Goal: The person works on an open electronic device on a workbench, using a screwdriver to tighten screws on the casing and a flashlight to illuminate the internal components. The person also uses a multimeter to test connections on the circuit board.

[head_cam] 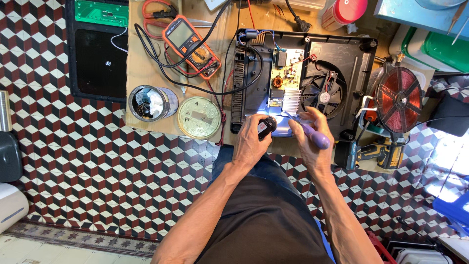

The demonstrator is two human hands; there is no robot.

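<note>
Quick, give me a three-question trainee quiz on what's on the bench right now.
1. True or false: the left hand holds a small black flashlight.
2. What does the right hand grip? A) purple-handled screwdriver B) scissors C) pliers
3. Which orange device lies left of the opened black appliance?

Key: 1 true; 2 A; 3 the multimeter, on the cardboard above the open tin can.

A floor (73, 161) of red, black and white cube-patterned tiles, sunlit at the right edge.
</note>
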